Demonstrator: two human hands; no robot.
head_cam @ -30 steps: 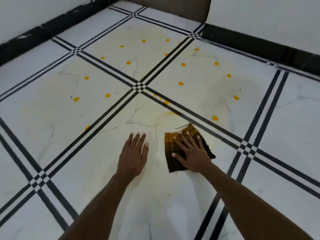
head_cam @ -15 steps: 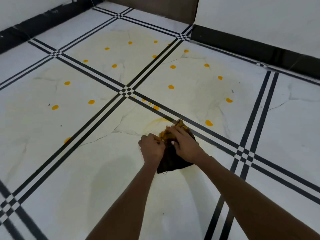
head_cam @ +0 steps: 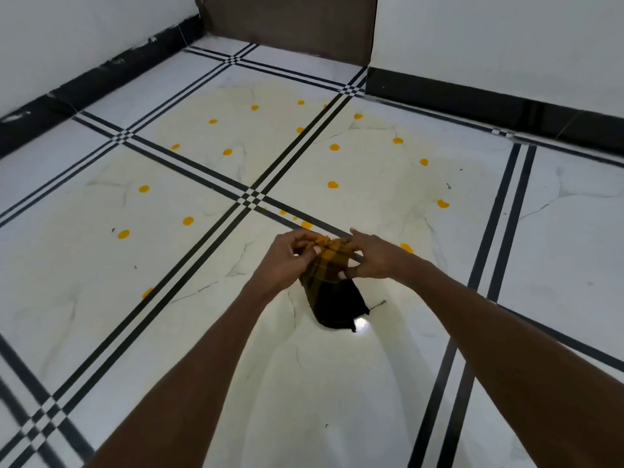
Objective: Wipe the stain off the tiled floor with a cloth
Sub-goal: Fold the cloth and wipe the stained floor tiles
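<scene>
A dark checked cloth point(head_cam: 332, 292), stained orange-yellow at its top, hangs above the white tiled floor point(head_cam: 337, 383). My left hand point(head_cam: 287, 261) pinches its upper left edge and my right hand point(head_cam: 371, 256) grips its upper right edge. The cloth's lower end dangles dark below my hands. A pale yellow stain film point(head_cam: 270, 130) spreads over several tiles beyond, dotted with several orange spots point(head_cam: 333, 184). One orange spot point(head_cam: 406, 247) lies just right of my right hand.
Black double lines point(head_cam: 251, 197) cross the floor between tiles. White walls with a black skirting point(head_cam: 489, 103) close the far side and left. A brown door point(head_cam: 290, 25) stands at the far corner.
One second ago my right hand pressed the cloth flat on the floor and my left hand lay flat beside it. Both hands then gathered the cloth and lifted it off the floor.
</scene>
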